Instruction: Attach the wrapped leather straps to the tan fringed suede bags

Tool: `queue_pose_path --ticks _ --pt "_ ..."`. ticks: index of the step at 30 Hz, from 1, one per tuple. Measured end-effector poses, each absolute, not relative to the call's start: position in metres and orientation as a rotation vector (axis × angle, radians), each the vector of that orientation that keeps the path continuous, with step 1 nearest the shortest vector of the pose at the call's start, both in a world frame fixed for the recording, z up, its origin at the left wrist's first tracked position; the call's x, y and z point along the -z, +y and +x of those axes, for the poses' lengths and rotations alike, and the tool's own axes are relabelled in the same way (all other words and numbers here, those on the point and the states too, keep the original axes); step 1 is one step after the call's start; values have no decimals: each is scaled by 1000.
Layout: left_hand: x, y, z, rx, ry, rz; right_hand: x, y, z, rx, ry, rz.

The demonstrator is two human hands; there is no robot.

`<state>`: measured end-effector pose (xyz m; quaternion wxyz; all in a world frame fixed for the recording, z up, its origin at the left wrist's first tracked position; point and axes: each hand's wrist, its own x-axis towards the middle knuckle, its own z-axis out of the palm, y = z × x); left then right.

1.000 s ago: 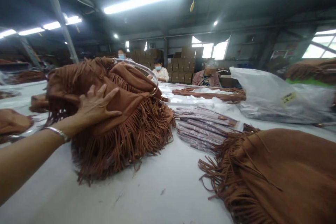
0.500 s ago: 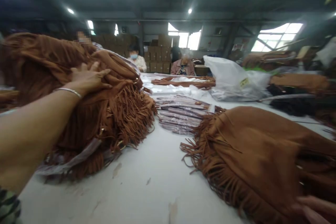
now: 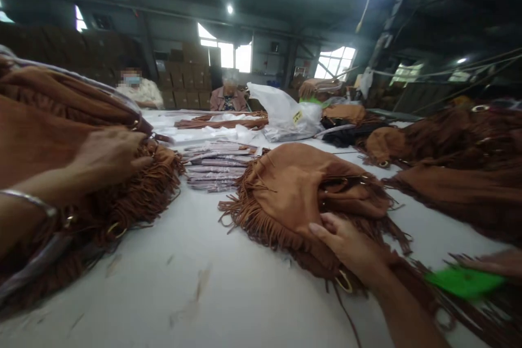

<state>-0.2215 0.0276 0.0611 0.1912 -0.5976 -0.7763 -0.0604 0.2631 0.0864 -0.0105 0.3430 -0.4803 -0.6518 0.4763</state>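
Note:
A brown fringed suede bag [image 3: 289,190] lies on the white table, its opening toward the right and a gold ring at its lower edge. My right hand [image 3: 346,242] is on the bag's near side, thumb on top, pinching the material. On the left, my left hand [image 3: 110,157], blurred and with a bracelet at the wrist, rests on a pile of brown fringed bags [image 3: 36,119]; its fingertips are smeared by motion. Between the two lies a stack of flat plastic-wrapped strips [image 3: 216,166].
Behind are a white plastic bag [image 3: 281,111] and brown straps [image 3: 228,121]. More brown bags [image 3: 460,141] lie on the right, near a green object [image 3: 465,281] beside another person's blurred hand [image 3: 501,262]. Two people sit across the white table [image 3: 228,304].
The view has swung right, showing more of the right side. My left hand has slid toward the pile's fringed edge. My right hand now shows fully on the single bag.

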Motion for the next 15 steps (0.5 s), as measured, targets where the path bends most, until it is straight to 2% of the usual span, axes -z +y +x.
queue_pose_path --ticks 3,6,8,11,15 --pt "-25 42 -102 193 -1781 -2217 3 77 265 -1303 -1772 -1107" --pt "11 46 4 377 -1423 -2596 -1 70 267 -1342 -1816 -989" --pt "27 48 48 591 -1359 -2653 1 71 269 -1317 -1838 -952" --pt "31 57 70 976 -1403 -2690 8 82 277 -1126 -1786 -1033" --pt "7 68 53 1340 -1544 -2599 11 102 297 -680 -1599 -1244"
